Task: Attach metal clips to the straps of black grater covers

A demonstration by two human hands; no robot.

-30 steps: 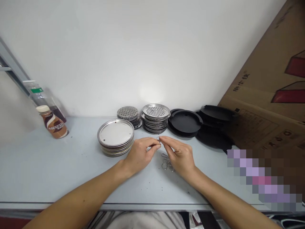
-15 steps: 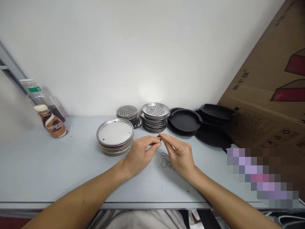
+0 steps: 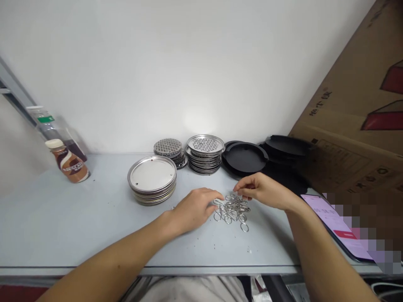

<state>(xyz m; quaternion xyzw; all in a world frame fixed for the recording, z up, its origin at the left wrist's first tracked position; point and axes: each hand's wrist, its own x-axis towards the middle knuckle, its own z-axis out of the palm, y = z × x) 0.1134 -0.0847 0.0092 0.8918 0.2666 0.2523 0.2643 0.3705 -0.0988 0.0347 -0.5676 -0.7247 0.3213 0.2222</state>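
Observation:
A loose pile of small silvery metal rings and clips [image 3: 234, 207] lies on the table between my hands. At its left edge is my left hand [image 3: 198, 207], thumb and forefinger apart with nothing seen between them. My right hand [image 3: 261, 189] reaches over the pile's far right side, its fingers bent down and a gap showing between them and the thumb. A single ring [image 3: 244, 227] lies at the near edge of the pile. Another small metal piece [image 3: 173, 208] is partly hidden behind my left wrist.
A stack of round metal plates [image 3: 153, 176] stands left of my hands. Behind are perforated metal discs [image 3: 168, 147], grater-like discs [image 3: 205, 145] and black round trays [image 3: 245, 158]. A phone [image 3: 336, 226] and a cardboard box [image 3: 346, 147] are right, a drink bottle [image 3: 71, 163] far left.
My hands have parted from a small metal ring they pinched together. The left has come down to the pile, and the right has moved right, uncovering more of it.

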